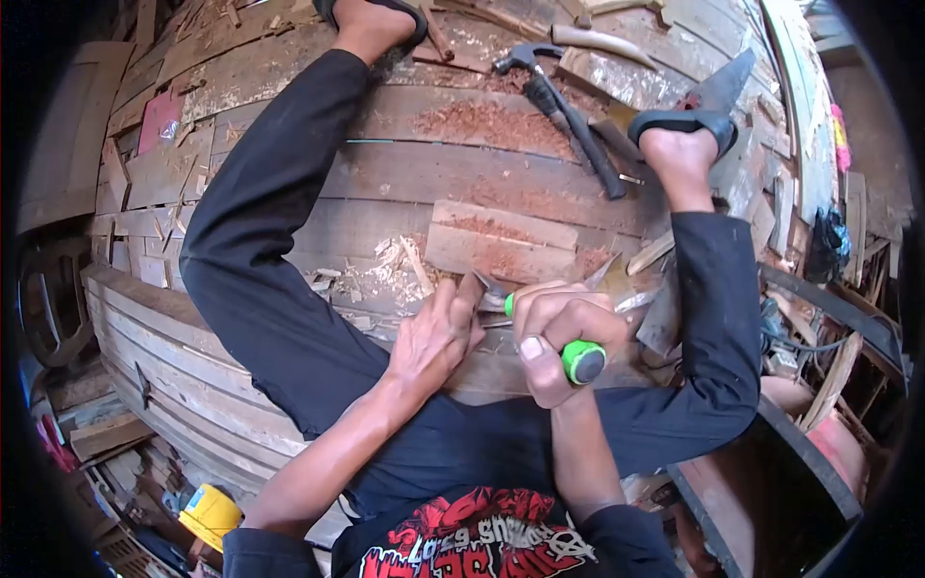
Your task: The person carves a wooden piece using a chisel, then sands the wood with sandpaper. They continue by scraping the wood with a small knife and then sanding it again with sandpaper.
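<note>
My right hand (564, 332) is wrapped round a bright green handle (584, 362) with a dark round end. A grey metal blade (489, 285) juts from the handle's far side toward my left hand. With fingers closed, my left hand (434, 337) grips a small brown wooden piece (471, 292), its tip close to the blade. Both hands are close together above my lap. Just beyond them a flat wooden board (501, 241) lies on the plank floor, with reddish sawdust on it. Pale shavings (395, 270) are heaped at its left.
A claw hammer (568, 116) lies on the floor ahead, near a curved pale wooden piece (602, 43). A saw blade (725, 82) is by my right foot. Stacked planks (193, 356) stand at the left, with a yellow container (210, 515) below.
</note>
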`<state>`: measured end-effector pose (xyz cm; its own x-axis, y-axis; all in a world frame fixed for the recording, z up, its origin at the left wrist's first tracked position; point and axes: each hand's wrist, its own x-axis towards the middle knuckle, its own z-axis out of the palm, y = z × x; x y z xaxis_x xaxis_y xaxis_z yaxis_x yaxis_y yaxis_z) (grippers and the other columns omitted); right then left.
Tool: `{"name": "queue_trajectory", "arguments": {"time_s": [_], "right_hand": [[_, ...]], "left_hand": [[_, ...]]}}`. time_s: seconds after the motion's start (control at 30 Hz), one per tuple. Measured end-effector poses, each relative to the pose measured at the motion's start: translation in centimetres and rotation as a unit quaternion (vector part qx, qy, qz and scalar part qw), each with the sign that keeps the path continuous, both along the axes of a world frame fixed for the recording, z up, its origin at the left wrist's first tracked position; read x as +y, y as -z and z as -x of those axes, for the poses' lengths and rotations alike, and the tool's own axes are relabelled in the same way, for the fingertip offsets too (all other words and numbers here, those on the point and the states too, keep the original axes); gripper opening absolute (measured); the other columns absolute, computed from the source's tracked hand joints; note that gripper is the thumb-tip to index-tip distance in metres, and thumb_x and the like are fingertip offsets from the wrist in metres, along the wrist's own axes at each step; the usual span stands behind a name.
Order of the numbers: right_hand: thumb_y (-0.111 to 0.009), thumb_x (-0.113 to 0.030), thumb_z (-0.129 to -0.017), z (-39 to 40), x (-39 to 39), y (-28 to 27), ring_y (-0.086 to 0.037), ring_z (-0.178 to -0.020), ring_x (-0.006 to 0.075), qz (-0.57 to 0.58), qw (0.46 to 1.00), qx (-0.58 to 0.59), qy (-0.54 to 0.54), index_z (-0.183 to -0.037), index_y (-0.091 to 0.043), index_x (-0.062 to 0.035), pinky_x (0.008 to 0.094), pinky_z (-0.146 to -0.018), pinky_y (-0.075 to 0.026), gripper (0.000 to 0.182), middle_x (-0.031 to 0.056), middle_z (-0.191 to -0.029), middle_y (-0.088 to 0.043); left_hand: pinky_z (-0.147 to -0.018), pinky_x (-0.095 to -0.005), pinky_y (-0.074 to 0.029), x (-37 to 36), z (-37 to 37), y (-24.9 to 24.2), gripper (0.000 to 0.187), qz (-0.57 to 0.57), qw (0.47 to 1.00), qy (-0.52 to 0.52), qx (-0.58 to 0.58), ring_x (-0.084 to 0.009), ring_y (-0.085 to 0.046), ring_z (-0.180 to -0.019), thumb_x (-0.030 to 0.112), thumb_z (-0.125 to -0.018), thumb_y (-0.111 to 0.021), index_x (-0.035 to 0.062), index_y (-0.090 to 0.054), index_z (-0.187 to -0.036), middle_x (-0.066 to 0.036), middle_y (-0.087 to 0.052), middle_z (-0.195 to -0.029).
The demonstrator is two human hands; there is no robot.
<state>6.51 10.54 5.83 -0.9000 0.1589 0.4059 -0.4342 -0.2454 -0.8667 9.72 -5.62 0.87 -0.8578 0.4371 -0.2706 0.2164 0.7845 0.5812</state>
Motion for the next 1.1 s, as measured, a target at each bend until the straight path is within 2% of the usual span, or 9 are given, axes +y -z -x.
{"name": "queue_trajectory", "arguments": {"time_s": [0.17, 0.27, 0.47, 0.53, 0.6, 0.7, 0.77, 0.87, 1.1], "right_hand": [[-0.068, 0.0, -0.082, 0.0, 2.3, -4.2, -0.046, -0.04, 0.0139, 0.087, 0.995, 0.05, -0.026, -0.067, -0.044, -0.0075, 0.0288, -0.041, -0.037, 0.029, 0.0014, -0.052, -0.048], [-0.066, -0.005, -0.084, -0.4, -0.1, 1.1, -0.044, -0.039, 0.0116, -0.02, 1.0, 0.007, -0.02, -0.066, -0.041, -0.0098, 0.0286, -0.04, -0.036, 0.031, -0.0005, -0.05, -0.047], [-0.065, -0.005, -0.08, -0.3, 1.4, -3.1, -0.046, -0.041, 0.0123, -0.025, 0.999, -0.016, -0.011, -0.065, -0.042, -0.0104, 0.0296, -0.046, -0.04, 0.028, -0.0011, -0.053, -0.048], [-0.065, -0.005, -0.08, -0.4, 0.0, 1.6, -0.046, -0.043, 0.0112, -0.163, 0.985, -0.014, 0.054, -0.065, -0.041, -0.0107, 0.0289, -0.046, -0.04, 0.028, -0.0009, -0.053, -0.049], [-0.067, -0.01, -0.082, -0.5, 0.4, 2.9, -0.047, -0.044, 0.0108, -0.116, 0.992, -0.056, 0.002, -0.066, -0.043, -0.0111, 0.0282, -0.045, -0.038, 0.029, -0.0015, -0.053, -0.05], [-0.07, -0.008, -0.082, 0.7, 1.4, -2.9, -0.045, -0.043, 0.0105, 0.07, 0.997, 0.009, -0.012, -0.069, -0.045, -0.0118, 0.0274, -0.043, -0.036, 0.029, -0.0024, -0.054, -0.047], [-0.07, -0.005, -0.081, 0.2, 1.3, -2.3, -0.046, -0.045, 0.0123, -0.047, 0.998, 0.007, 0.04, -0.069, -0.045, -0.0105, 0.028, -0.044, -0.038, 0.028, 0.0001, -0.057, -0.048], [-0.069, -0.001, -0.082, 0.7, 0.8, 1.9, -0.046, -0.046, 0.0137, -0.052, 0.999, -0.007, -0.006, -0.072, -0.046, -0.0091, 0.0289, -0.045, -0.039, 0.026, 0.0009, -0.057, -0.046], [-0.066, -0.004, -0.085, 0.7, 1.2, -1.5, -0.043, -0.038, 0.012, 0.04, 0.999, -0.005, -0.021, -0.064, -0.04, -0.0112, 0.0278, -0.041, -0.035, 0.034, 0.0003, -0.052, -0.047]], "left_hand": [[-0.063, -0.0499, -0.058, -0.4, -0.4, 0.7, 0.064, 0.01, 1.0, -0.008, 0.022, -0.0383, -0.067, -0.096, 0.017, -0.087, -0.075, 0.0091, -0.045, -0.143, -0.017, -0.053, -0.109], [-0.063, -0.0498, -0.058, -0.4, -0.5, 0.7, 0.065, 0.005, 1.0, 0.003, 0.01, -0.0387, -0.067, -0.095, 0.018, -0.087, -0.076, 0.0086, -0.044, -0.143, -0.017, -0.052, -0.11], [-0.062, -0.0486, -0.059, -1.0, -1.4, 1.8, 0.07, -0.01, 0.998, 0.01, 0.054, -0.0376, -0.068, -0.095, 0.02, -0.086, -0.078, 0.0046, -0.041, -0.143, -0.017, -0.051, -0.109], [-0.061, -0.0487, -0.059, -0.3, -0.6, 0.5, 0.062, -0.008, 0.999, 0.008, 0.043, -0.0368, -0.068, -0.095, 0.021, -0.087, -0.078, 0.0035, -0.044, -0.135, -0.017, -0.05, -0.109], [-0.062, -0.0487, -0.059, -0.7, -0.5, 0.6, 0.059, 0.003, 1.0, 0.003, 0.024, -0.0366, -0.067, -0.096, 0.021, -0.087, -0.077, 0.0032, -0.044, -0.133, -0.018, -0.05, -0.109], [-0.061, -0.0499, -0.059, -0.9, -0.8, 1.0, 0.059, -0.001, 1.0, 0.006, 0.017, -0.0386, -0.067, -0.096, 0.021, -0.086, -0.078, 0.0033, -0.045, -0.131, -0.018, -0.05, -0.109], [-0.062, -0.0504, -0.06, -0.6, -0.8, 0.7, 0.055, -0.009, 1.0, 0.004, 0.026, -0.0386, -0.068, -0.096, 0.022, -0.086, -0.078, 0.0032, -0.047, -0.128, -0.018, -0.05, -0.109], [-0.065, -0.0487, -0.061, -0.8, -0.7, 0.9, 0.054, 0.029, 0.999, 0.014, 0.015, -0.0374, -0.068, -0.095, 0.022, -0.087, -0.077, 0.0031, -0.049, -0.13, -0.018, -0.051, -0.11], [-0.068, -0.0437, -0.063, -0.2, -0.8, 0.4, 0.053, 0.026, 0.999, 0.032, 0.008, -0.0338, -0.065, -0.099, 0.026, -0.086, -0.079, 0.0032, -0.052, -0.126, -0.015, -0.048, -0.11]]}}
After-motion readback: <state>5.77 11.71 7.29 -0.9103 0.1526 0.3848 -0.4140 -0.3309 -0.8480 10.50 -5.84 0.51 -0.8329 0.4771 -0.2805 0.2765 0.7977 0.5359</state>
